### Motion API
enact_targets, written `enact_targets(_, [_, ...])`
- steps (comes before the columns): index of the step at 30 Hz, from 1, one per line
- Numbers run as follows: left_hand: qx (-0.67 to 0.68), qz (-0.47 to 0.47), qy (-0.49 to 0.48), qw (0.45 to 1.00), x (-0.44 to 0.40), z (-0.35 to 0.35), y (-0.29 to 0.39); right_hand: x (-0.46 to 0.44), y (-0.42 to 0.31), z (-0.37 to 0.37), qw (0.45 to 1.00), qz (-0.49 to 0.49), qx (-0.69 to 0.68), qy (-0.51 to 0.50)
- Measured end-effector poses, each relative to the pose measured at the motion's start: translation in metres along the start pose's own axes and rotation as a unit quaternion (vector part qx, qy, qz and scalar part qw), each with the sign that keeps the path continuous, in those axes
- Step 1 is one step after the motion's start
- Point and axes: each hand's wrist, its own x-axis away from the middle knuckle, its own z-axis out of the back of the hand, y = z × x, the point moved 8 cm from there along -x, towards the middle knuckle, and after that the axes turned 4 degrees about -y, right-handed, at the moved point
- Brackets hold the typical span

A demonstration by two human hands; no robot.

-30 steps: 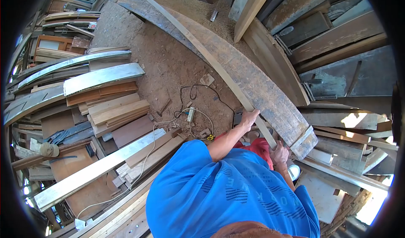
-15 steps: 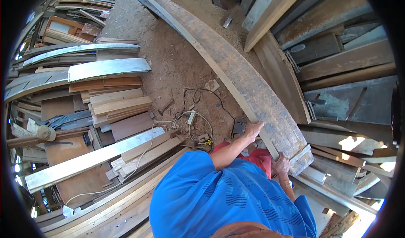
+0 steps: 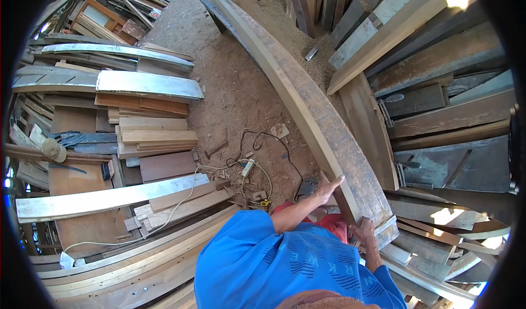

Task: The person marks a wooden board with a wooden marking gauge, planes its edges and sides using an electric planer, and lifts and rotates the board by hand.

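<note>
"Wooden strip (image 3: 308,121): rested where?"
"Along the stained plank (image 3: 350,147)."
"How held?"
"Its near end is clasped by the right hand (image 3: 364,232); the left hand (image 3: 329,190) is laid across, thumb spread, its grip unclear."

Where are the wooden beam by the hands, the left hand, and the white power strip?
Wooden beam (image 3: 303,117), head view: middle of its long pale face.
Left hand (image 3: 330,188), head view: middle of the hand.
White power strip (image 3: 247,168), head view: middle of its casing.
</note>
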Motion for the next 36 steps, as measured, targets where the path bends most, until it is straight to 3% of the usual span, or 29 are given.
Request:
enact_targets(1, [-0.02,-0.006,0.039,0.999,0.003,0.016,-0.003,-0.001,-0.008,0.004,1.0,-0.002,-0.014,-0.027])
enact_targets(3, [-0.055,-0.028,0.022,0.998,0.013,0.047,0.002,-0.028,-0.006,-0.01,0.995,0.04,-0.068,-0.055])
enact_targets(4, [-0.036,0.019,0.074,0.996,0.029,0.059,0.005,-0.035,-0.015,-0.016,0.989,0.062,-0.112,-0.074])
enact_targets(6, [0.038,0.05,0.019,0.998,0.027,0.072,-0.008,-0.039,-0.047,-0.024,0.948,0.117,-0.258,-0.148])
enact_targets(7, [0.076,0.066,-0.009,0.995,0.034,0.071,-0.003,-0.051,-0.048,-0.036,0.95,0.114,-0.251,-0.147])
enact_targets(9, [0.104,0.091,0.029,0.99,0.042,0.078,-0.002,-0.071,-0.047,-0.072,0.954,0.098,-0.244,-0.146])
enact_targets(11, [0.092,0.123,0.076,0.985,0.043,0.097,-0.017,-0.054,-0.103,-0.054,0.901,0.219,-0.368,-0.074])
enact_targets(12, [0.089,0.126,0.084,0.984,0.043,0.108,-0.025,-0.082,-0.077,-0.103,0.875,0.189,-0.415,-0.161])
enact_targets(14, [0.092,0.134,0.088,0.983,0.055,0.118,-0.024,-0.09,-0.05,-0.158,0.898,0.057,-0.355,-0.254])
enact_targets(15, [0.131,0.13,0.062,0.981,0.053,0.12,-0.027,-0.112,-0.021,-0.189,0.933,0.049,-0.278,-0.221])
enact_targets(17, [0.098,0.098,0.075,0.987,0.045,0.137,-0.038,-0.072,-0.065,-0.133,0.961,0.054,-0.214,-0.167])
enact_targets(23, [0.089,0.102,0.07,0.988,0.054,0.125,-0.012,-0.071,-0.033,-0.145,0.933,0.013,-0.339,-0.122])
enact_targets(27, [0.123,0.114,0.06,0.984,0.045,0.135,-0.029,-0.044,-0.026,-0.152,0.908,0.037,-0.381,-0.17])
enact_targets(32, [0.093,0.089,0.078,0.989,0.052,0.136,-0.034,-0.045,-0.024,-0.152,0.948,0.005,-0.265,-0.177])
enact_targets(35, [0.076,0.074,0.089,0.99,0.063,0.148,-0.064,-0.06,-0.022,-0.161,0.95,0.036,-0.249,-0.184])
enact_targets(36, [0.021,0.11,0.088,0.99,0.079,0.141,-0.07,-0.076,-0.008,-0.179,0.963,0.041,-0.201,-0.174])
